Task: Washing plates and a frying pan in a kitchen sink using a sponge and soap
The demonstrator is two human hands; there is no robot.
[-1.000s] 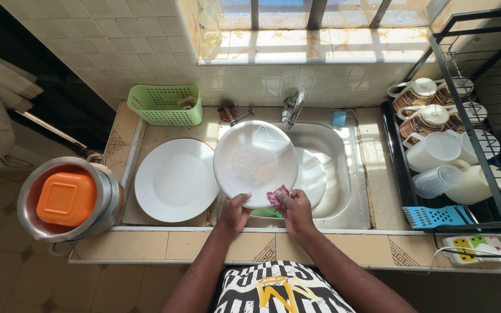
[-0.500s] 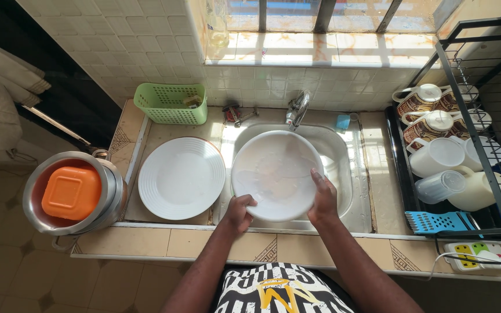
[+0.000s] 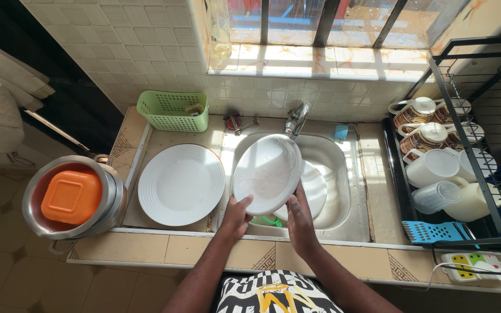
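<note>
I look straight down on a tan tiled bench [image 3: 146, 246] set under a barred window [image 3: 326, 23], with pale wall tiles behind it and sun on the sill. A steel sink [image 3: 343, 191] is sunk into the middle of the bench, its tap [image 3: 297, 119] at the back edge. On the drainboard left of the sink lies a large white plate [image 3: 181, 184], flat. At the back left corner stands a green basket [image 3: 173, 110]. Off the left edge of the bench a steel pot [image 3: 108, 197] holds an orange box [image 3: 72, 196]. At the right end a black rack [image 3: 465, 145] carries white mugs [image 3: 433, 168], patterned teapots and a clear jug; a blue grater [image 3: 433, 232] lies at its front. A power strip [image 3: 474, 259] sits on the front right corner.

My left hand [image 3: 236, 215] grips the lower rim of a white dish [image 3: 267, 174], fingers curled under it, thumb on top. My right hand [image 3: 297, 217] is closed on the dish's right lower edge. The dish is held tilted over the left half of the sink, its hollow side towards me. It is round, plain white, wet-looking and glossy, with a raised rim. Another white plate [image 3: 315, 191] lies in the basin beneath it, and something green [image 3: 265, 220] shows below the dish near the front wall of the sink.
</note>
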